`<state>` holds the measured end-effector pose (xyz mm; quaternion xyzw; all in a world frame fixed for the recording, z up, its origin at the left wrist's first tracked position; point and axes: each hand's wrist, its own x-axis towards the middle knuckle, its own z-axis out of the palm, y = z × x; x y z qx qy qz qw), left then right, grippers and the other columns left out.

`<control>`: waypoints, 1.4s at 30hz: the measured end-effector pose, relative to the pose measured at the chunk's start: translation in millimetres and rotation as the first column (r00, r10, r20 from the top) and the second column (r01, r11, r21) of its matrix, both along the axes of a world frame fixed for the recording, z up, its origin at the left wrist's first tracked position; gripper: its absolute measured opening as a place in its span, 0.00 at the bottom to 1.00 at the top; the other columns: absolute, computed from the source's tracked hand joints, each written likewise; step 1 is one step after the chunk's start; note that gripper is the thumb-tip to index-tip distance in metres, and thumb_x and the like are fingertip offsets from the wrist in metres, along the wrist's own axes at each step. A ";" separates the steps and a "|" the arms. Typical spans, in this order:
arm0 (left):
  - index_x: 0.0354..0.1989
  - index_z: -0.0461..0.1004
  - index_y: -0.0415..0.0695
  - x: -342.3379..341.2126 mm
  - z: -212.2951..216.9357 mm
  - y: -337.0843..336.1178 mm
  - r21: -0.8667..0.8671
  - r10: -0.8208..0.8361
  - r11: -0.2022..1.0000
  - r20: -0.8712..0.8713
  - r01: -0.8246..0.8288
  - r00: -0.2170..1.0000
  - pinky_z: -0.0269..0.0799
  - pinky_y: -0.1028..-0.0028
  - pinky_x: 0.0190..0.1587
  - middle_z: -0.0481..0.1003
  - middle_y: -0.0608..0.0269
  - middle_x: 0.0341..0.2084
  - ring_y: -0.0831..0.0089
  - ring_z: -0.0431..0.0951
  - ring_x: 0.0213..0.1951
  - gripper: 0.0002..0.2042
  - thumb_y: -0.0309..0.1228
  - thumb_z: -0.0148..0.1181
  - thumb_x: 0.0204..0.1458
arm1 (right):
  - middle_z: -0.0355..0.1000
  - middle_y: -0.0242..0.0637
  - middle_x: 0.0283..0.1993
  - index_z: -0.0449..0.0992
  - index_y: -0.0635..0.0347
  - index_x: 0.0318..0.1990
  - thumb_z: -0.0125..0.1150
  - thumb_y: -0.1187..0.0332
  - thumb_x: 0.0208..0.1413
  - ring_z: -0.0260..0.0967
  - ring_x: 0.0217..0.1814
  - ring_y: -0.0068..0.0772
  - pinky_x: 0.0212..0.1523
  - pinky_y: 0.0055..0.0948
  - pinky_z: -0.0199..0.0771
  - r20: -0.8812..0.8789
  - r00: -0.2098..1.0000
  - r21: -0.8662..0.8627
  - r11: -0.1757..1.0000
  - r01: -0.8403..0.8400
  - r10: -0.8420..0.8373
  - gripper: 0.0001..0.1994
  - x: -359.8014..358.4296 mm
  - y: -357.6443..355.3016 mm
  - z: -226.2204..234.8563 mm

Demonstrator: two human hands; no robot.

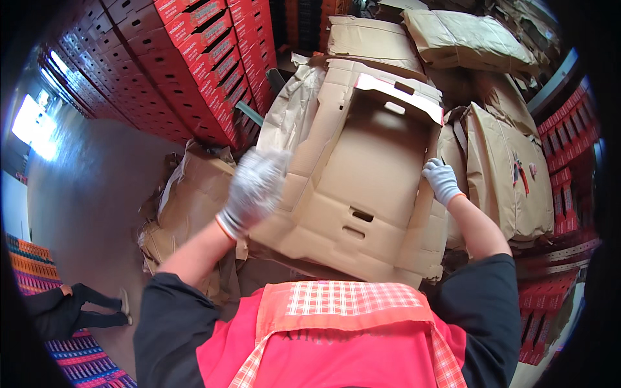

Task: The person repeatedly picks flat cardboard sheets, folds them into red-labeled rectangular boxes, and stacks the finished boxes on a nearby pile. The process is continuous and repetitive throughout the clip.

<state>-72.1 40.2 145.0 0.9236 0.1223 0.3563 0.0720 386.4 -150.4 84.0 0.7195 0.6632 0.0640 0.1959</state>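
Observation:
In front of me lies a partly folded cardboard box, brown inside. Its far end panel stands up, with a hand hole and a white and red outer face. The left side and near flaps spread out flat. My right hand, in a pale glove with an orange cuff, has its fingers bent over the box's right side wall. My left hand, gloved alike, is above the left flap. Motion smears its fingers, so its grip cannot be made out.
Paper-wrapped bundles lie beyond the box, and another wrapped bundle at its right carries red-handled pliers. Tall stacks of red boxes rise at the far left. Another person is at the lower left.

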 end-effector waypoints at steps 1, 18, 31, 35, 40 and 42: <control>0.59 0.72 0.43 -3.1 -6.7 16.3 0.232 0.145 0.965 -0.074 -0.124 0.987 0.57 0.51 0.68 0.70 0.55 0.60 0.54 0.67 0.63 0.28 0.30 0.65 0.45 | 0.71 0.33 0.53 0.78 0.51 0.45 0.63 0.72 0.43 0.64 0.63 0.36 0.49 0.38 0.74 -0.017 0.998 -0.005 0.998 -0.066 0.066 0.18 5.1 -19.4 -2.5; 0.23 0.76 0.48 133.6 -13.8 -2.6 -0.030 -0.191 0.982 -0.168 0.188 0.967 0.69 0.60 0.25 0.73 0.55 0.17 0.55 0.75 0.22 0.15 0.45 0.64 0.53 | 0.72 0.41 0.27 0.79 0.57 0.37 0.76 0.59 0.42 0.73 0.29 0.41 0.31 0.35 0.75 -0.547 0.804 0.702 0.652 0.286 0.236 0.17 -53.6 -79.5 61.0; 0.52 0.77 0.54 43.0 -9.2 -24.0 -0.530 -0.587 0.804 -0.633 0.269 0.506 0.72 0.61 0.45 0.79 0.54 0.41 0.54 0.78 0.43 0.19 0.36 0.64 0.50 | 0.73 0.49 0.55 0.73 0.54 0.57 0.68 0.59 0.48 0.70 0.59 0.50 0.59 0.39 0.71 -0.834 0.550 -0.149 0.979 -0.140 -0.048 0.27 -94.8 -154.7 75.7; 0.73 0.54 0.49 71.5 -97.1 -22.6 -0.088 0.245 0.950 -0.381 -0.299 0.891 0.51 0.63 0.69 0.57 0.47 0.69 0.55 0.58 0.69 0.34 0.40 0.59 0.58 | 0.62 0.51 0.67 0.67 0.55 0.64 0.76 0.55 0.43 0.60 0.69 0.51 0.67 0.43 0.62 -0.669 0.744 0.349 0.881 0.320 -0.006 0.39 -68.4 -123.7 29.0; 0.72 0.53 0.39 101.8 -134.5 -51.2 -0.977 0.276 -0.069 0.177 0.203 0.945 0.52 0.71 0.70 0.60 0.54 0.69 0.67 0.62 0.66 0.33 0.36 0.58 0.60 | 0.66 0.43 0.62 0.60 0.61 0.67 0.61 0.69 0.54 0.69 0.58 0.38 0.62 0.32 0.67 -0.794 -0.500 -0.256 0.555 0.791 0.346 0.32 -71.9 -94.6 -38.0; 0.71 0.56 0.36 110.4 -122.2 -65.7 -0.861 0.400 -0.260 0.315 0.436 0.860 0.56 0.74 0.68 0.62 0.59 0.67 0.74 0.65 0.63 0.33 0.32 0.58 0.58 | 0.73 0.40 0.49 0.70 0.61 0.56 0.58 0.72 0.52 0.73 0.47 0.34 0.53 0.30 0.72 -0.715 -0.626 -0.430 0.511 0.744 0.310 0.21 -59.2 -91.0 -34.7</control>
